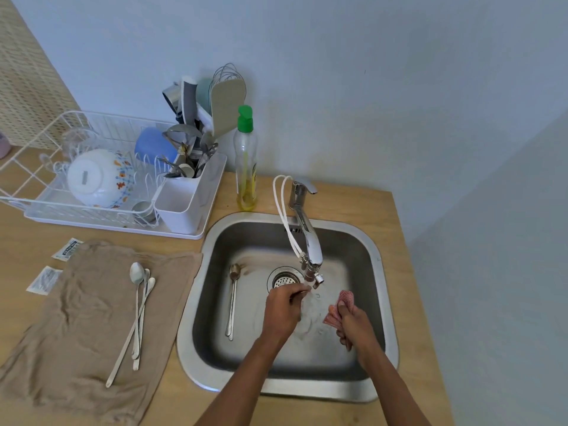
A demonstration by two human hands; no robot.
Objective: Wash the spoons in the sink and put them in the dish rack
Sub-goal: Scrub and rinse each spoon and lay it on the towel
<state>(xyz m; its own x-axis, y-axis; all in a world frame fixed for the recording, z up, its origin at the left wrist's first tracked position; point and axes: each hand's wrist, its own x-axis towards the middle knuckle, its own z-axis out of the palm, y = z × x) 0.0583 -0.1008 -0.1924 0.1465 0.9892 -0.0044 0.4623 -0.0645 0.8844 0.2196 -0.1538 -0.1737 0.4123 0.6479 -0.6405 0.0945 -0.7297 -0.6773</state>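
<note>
One spoon [300, 293] was pinched in the curled fingers of the left hand [282, 307], held over the sink [196, 302] under the running tap [309, 241], its bowl mostly hidden by water and fingers; the right hand [353, 329], just beside it, gripped a bunched pink mesh scrubber [339, 309]; a second spoon [232, 302] lay flat on the sink floor, left of the drain strainer [284, 279], bowl pointing away from the person; three long-handled spoons [139, 315] lay together on a brown towel [76, 302] spread on the wooden worktop [190, 404] left of the sink; two small sachets [44, 279] lay at the towel's far-left edge; behind the towel stood the white dish rack [37, 167], holding an upturned bowl [98, 178] and a blue cup [152, 144], with a crowded cutlery holder [181, 204] at its right end; a soap bottle [246, 167] with a green cap stood between the rack and the tap.
</note>
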